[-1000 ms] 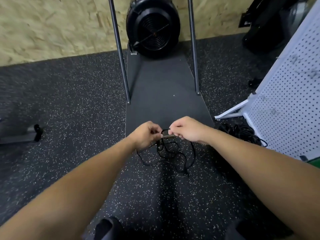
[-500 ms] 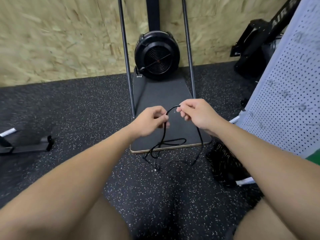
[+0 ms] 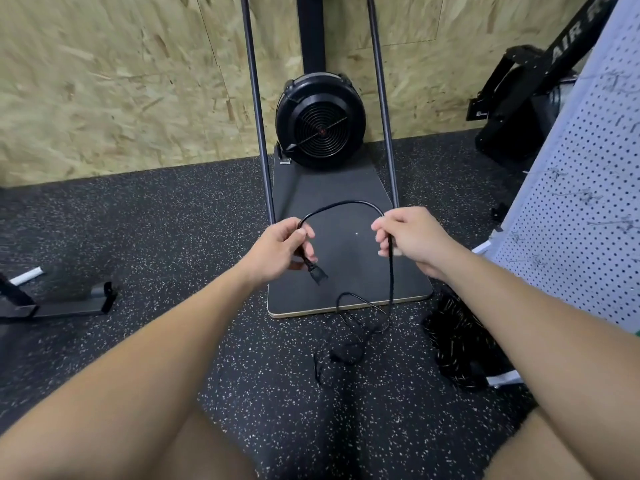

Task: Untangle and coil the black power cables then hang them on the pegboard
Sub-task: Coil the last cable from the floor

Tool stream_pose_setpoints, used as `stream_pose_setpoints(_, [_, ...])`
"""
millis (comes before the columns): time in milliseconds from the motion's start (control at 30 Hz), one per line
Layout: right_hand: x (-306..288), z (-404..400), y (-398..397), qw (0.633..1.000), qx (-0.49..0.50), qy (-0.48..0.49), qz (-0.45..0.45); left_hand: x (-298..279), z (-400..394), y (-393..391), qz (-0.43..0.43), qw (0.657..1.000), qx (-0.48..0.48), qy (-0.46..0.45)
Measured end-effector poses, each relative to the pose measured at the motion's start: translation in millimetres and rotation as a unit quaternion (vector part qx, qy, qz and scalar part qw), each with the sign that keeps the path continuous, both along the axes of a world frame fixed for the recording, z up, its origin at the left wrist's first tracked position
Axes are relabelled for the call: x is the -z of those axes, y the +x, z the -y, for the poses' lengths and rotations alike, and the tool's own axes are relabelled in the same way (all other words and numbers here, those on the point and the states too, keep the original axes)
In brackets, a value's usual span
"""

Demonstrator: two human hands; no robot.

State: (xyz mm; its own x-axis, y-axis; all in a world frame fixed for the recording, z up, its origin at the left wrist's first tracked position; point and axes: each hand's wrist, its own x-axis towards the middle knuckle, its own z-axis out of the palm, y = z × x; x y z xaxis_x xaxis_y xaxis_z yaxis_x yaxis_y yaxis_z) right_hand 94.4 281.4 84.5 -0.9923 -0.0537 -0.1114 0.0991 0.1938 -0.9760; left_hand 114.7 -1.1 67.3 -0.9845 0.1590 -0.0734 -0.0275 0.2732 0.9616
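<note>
A thin black power cable (image 3: 341, 204) arches between my two hands above the floor. My left hand (image 3: 278, 249) grips the cable just behind its black plug (image 3: 318, 273), which sticks out below the fingers. My right hand (image 3: 410, 237) pinches the cable farther along. From there the cable drops straight down to a loose tangle (image 3: 349, 341) on the speckled floor. More black cables (image 3: 457, 348) lie in a heap at the foot of the white pegboard (image 3: 585, 209), which stands tilted at the right.
A black fan machine (image 3: 320, 121) stands on a dark platform (image 3: 346, 289) between two metal poles (image 3: 254, 109), against a chipboard wall. Another black machine (image 3: 519, 109) sits at the back right. A low black metal foot (image 3: 65, 303) lies at the left.
My hands have moved apart, drawing out an arch of cable between them. The plug end has come free and now sticks out of my left hand. The view has lifted toward the wall.
</note>
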Motion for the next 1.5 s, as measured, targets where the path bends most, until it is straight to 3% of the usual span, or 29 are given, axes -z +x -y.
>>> stream_pose_setpoints(167, [-2, 4, -7, 0.997, 0.045, -0.06, -0.016, -2, 6, -1, 0.031, 0.999, -0.016, 0.041])
stream_pose_setpoints(367, [-8, -6, -21, 0.978, 0.141, -0.149, -0.035, -15, 6, 1, 0.163, 0.964, 0.071, 0.196])
stream_pose_setpoints(500, [12, -20, -28, 0.987, 0.153, -0.046, -0.008, -46, -2, 0, 0.137, 0.913, 0.072, 0.378])
stream_pose_setpoints(567, [20, -21, -26, 0.993, 0.108, 0.035, 0.01, -61, -6, -4, 0.116, 0.879, 0.053, 0.46])
stream_pose_setpoints(633, [24, -15, -22, 0.994, 0.032, 0.103, 0.014, -68, -12, -8, 0.09, 0.871, 0.039, 0.481])
stream_pose_setpoints(800, [12, 19, 3, 0.933, -0.149, 0.322, -0.058, -60, -22, -15, 0.053, 0.885, -0.03, 0.462])
stream_pose_setpoints(1000, [-17, 44, 29, 0.916, -0.25, 0.28, -0.145, -45, -29, -13, -0.002, 0.934, -0.055, 0.353])
stream_pose_setpoints(1200, [-26, 37, 32, 0.943, -0.271, 0.132, -0.138, -47, -41, -1, -0.021, 0.991, -0.01, 0.134])
stream_pose_setpoints(1333, [-33, 30, 26, 0.946, -0.213, 0.136, -0.203, -46, -47, 0, -0.073, 0.997, 0.029, -0.017])
stream_pose_setpoints(1400, [-36, 26, 25, 0.952, -0.162, 0.125, -0.229, -45, -50, 0, -0.066, 0.996, 0.053, -0.041])
stream_pose_setpoints(1500, [-33, 22, 22, 0.958, -0.084, 0.134, -0.238, -49, -54, 2, -0.009, 0.997, 0.078, -0.005])
